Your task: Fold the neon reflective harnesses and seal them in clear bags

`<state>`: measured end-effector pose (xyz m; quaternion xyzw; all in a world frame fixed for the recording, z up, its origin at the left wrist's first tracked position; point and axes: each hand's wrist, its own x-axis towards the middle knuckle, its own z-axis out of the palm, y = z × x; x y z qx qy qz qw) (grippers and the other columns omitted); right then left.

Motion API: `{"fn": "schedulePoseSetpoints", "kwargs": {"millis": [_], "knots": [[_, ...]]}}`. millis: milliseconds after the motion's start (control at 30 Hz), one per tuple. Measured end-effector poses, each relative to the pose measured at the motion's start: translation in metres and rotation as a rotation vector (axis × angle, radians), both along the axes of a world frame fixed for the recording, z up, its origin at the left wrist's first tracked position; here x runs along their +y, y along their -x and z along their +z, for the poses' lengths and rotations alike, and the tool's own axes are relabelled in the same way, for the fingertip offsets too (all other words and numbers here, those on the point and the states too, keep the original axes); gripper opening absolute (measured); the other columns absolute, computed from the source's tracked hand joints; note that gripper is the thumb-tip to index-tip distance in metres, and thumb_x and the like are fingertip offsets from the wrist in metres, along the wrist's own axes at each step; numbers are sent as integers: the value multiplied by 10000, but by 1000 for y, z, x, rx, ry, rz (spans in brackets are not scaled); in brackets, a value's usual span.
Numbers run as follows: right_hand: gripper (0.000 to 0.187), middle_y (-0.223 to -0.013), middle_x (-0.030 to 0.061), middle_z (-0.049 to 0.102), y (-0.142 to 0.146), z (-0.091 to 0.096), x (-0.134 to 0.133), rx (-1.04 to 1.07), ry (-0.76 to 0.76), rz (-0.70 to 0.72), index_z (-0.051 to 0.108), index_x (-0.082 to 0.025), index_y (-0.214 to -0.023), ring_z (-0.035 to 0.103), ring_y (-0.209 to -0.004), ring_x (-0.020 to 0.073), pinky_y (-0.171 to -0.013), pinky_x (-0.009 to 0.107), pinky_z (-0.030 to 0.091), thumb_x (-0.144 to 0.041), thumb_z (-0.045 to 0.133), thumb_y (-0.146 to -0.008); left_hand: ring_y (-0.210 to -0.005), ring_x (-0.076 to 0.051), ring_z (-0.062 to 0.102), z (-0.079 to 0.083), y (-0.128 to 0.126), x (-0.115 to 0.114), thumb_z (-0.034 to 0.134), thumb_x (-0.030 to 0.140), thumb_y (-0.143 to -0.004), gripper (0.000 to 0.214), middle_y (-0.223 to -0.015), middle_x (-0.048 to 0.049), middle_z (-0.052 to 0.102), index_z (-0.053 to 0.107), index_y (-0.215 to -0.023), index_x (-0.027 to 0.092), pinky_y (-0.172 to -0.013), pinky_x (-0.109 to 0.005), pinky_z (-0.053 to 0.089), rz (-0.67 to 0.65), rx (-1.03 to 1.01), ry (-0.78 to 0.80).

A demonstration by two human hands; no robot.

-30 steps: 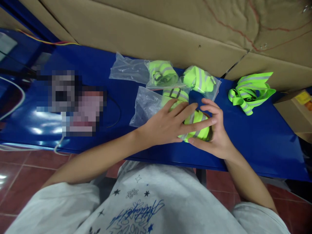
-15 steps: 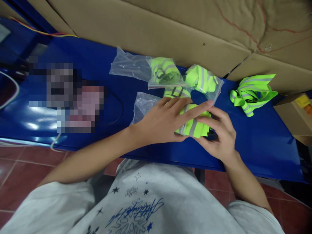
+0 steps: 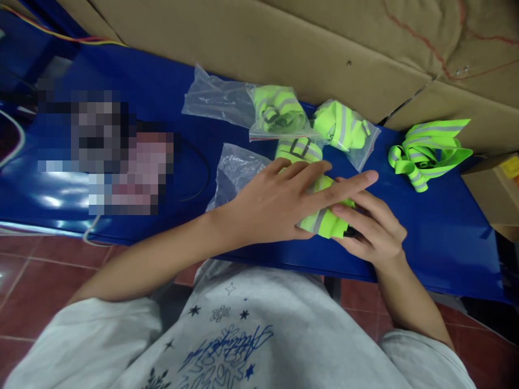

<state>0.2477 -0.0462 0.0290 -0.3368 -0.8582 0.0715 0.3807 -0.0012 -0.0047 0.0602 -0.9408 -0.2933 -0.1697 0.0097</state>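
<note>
My left hand [image 3: 279, 202] lies flat, fingers stretched out, pressing down on a folded neon-yellow reflective strap [image 3: 324, 220] near the front edge of the blue table [image 3: 162, 108]. My right hand [image 3: 373, 229] grips the strap's right end with curled fingers. A clear plastic bag [image 3: 235, 170] lies under and left of my left hand. Just behind the hands sits another strap with a black buckle [image 3: 299, 148].
Two bagged straps [image 3: 279, 113] [image 3: 344, 127] and an empty bag end [image 3: 211, 100] lie further back. A loose strap [image 3: 430, 151] rests at the right. Cardboard [image 3: 284, 48] lines the back; a small box [image 3: 494, 189] stands at the right edge. A blurred patch and cables lie left.
My right hand has slid down and under the strap's right end. My left fingers have stretched further right across the strap, flattening it.
</note>
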Motion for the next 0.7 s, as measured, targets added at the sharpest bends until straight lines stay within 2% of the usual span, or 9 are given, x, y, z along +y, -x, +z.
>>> {"fn": "schedulePoseSetpoints", "kwargs": {"millis": [67, 133, 200, 267, 333, 433, 500, 600, 700], "knots": [[620, -1305, 43, 707, 3, 3, -2, 36, -4, -53, 646, -396, -1386, 718, -1148, 333, -952, 514, 640, -311, 860, -810, -1293, -352, 597, 2, 2, -1, 610, 572, -948, 886, -1485, -173, 556, 189, -1654, 240, -1020, -471, 478, 29, -36, 27], [666, -1216, 57, 747, 7, 5, -4, 53, -4, -90, 637, -361, -1396, 748, -1036, 308, -873, 465, 651, -341, 889, -779, -1208, -343, 650, 2, 3, -3, 568, 616, -958, 854, -1357, -173, 651, 259, -1630, 190, -995, -462, 491, 6, -55, 91], [590, -1090, 60, 777, 13, 7, -6, 61, 37, -104, 674, -325, -1317, 759, -915, 283, -777, 422, 650, -382, 892, -772, -1101, -296, 700, 1, 2, -6, 530, 605, -985, 807, -1226, -138, 721, 285, -1613, 162, -935, -406, 517, -69, -65, 214], [446, -963, 44, 780, 19, 7, -6, 78, 161, -108, 707, -298, -1169, 747, -795, 250, -693, 384, 635, -451, 872, -784, -1054, -259, 724, 0, 1, -9, 522, 569, -1007, 787, -1221, -114, 736, 238, -1627, 177, -863, -346, 530, -113, -89, 385], [390, -892, 22, 764, 23, 6, -5, 114, 360, -117, 689, -274, -1093, 720, -720, 205, -637, 334, 610, -479, 851, -802, -1047, -245, 734, 0, 1, -9, 547, 559, -1001, 801, -1288, -116, 717, 211, -1631, 195, -816, -316, 535, -100, -135, 590], [371, -859, -17, 727, 27, 2, -4, 219, 628, -98, 637, -259, -1125, 683, -692, 143, -598, 255, 565, -407, 827, -843, -1009, -221, 742, -3, 1, -3, 627, 575, -948, 746, -1293, -101, 710, 369, -1540, 202, -768, -292, 549, -99, -222, 922], [321, -822, -33, 694, 28, 0, -3, 301, 737, -84, 628, -255, -1107, 660, -681, 121, -584, 226, 541, -366, 808, -865, -1072, -207, 728, -8, 1, 2, 687, 567, -903, 705, -1300, -84, 698, 451, -1461, 209, -801, -277, 572, -176, -298, 1096], [281, -773, -35, 648, 30, 1, -2, 371, 833, -124, 648, -247, -1051, 621, -648, 109, -554, 212, 515, -381, 808, -863, -1330, -216, 611, -20, -1, 8, 758, 460, -863, 763, -1462, -100, 591, 405, -1498, 227, -1004, -304, 563, -302, -405, 1191], [291, -826, -18, 641, 28, 6, -1, 399, 850, -211, 656, -246, -1042, 618, -683, 111, -556, 205, 512, -417, 804, -860, -1372, -213, 578, -31, -3, 9, 733, 334, -874, 764, -1471, -108, 578, 360, -1534, 237, -1072, -345, 544, -267, -441, 1255]]}}
